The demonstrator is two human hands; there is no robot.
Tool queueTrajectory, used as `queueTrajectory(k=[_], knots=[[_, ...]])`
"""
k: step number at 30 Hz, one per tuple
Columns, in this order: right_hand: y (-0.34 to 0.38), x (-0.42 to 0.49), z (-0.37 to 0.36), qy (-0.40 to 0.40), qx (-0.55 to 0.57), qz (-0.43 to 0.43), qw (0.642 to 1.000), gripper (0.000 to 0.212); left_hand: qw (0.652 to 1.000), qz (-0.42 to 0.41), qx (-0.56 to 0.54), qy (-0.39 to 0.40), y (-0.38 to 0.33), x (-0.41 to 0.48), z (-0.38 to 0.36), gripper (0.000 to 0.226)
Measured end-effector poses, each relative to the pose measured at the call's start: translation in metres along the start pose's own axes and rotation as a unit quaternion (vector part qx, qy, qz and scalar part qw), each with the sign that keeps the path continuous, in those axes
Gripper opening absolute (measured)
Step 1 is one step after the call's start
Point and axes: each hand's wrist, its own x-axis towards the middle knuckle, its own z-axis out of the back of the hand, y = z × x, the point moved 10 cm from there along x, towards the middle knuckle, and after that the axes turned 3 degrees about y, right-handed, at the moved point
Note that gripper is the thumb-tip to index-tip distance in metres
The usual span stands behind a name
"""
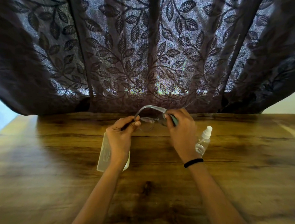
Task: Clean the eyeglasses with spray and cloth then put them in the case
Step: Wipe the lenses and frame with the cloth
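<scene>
Between our fingertips, above the far half of the brown wood-grain table point(242, 166): clear-framed eyeglasses point(147, 123), long axis left to right. Our left hand point(121, 136) pinches the left end; our right hand point(179, 128) clamps a grey-green cloth point(174, 121) on the right lens. Translucent plastic case point(105, 154) lies under our left wrist, nearer that hand. Clear spray bottle point(203, 141) lies just beside our right wrist.

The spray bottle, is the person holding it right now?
No. The spray bottle lies on the table beside the right hand, which, with the left hand, holds the eyeglasses.
</scene>
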Motion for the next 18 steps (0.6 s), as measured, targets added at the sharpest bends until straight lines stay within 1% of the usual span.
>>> queueTrajectory(k=[5, 8, 11, 13, 15, 18], knots=[[-0.005, 0.002, 0.006, -0.01, -0.084, 0.006, 0.996, 0.013, 1.0, -0.007, -0.009, -0.013, -0.001, 0.0, 0.003, 0.028], [-0.006, -0.002, 0.003, 0.007, -0.092, 0.016, 0.996, 0.015, 1.0, -0.002, -0.013, -0.026, 0.001, -0.001, 0.005, 0.025], [-0.013, -0.006, 0.0, 0.024, -0.076, 0.008, 0.997, 0.018, 0.999, -0.013, -0.015, -0.046, -0.001, 0.0, 0.01, 0.027], [-0.017, -0.007, -0.003, 0.035, -0.052, 0.004, 0.998, 0.015, 0.998, -0.019, -0.023, -0.056, -0.003, 0.0, 0.013, 0.024], [-0.016, -0.009, -0.008, 0.052, 0.003, 0.002, 0.999, 0.013, 0.998, -0.023, -0.029, -0.053, -0.005, 0.002, 0.012, 0.026], [-0.019, -0.013, -0.012, 0.044, 0.065, -0.026, 0.997, 0.012, 0.998, -0.04, -0.012, -0.036, -0.011, 0.005, 0.004, 0.03]])
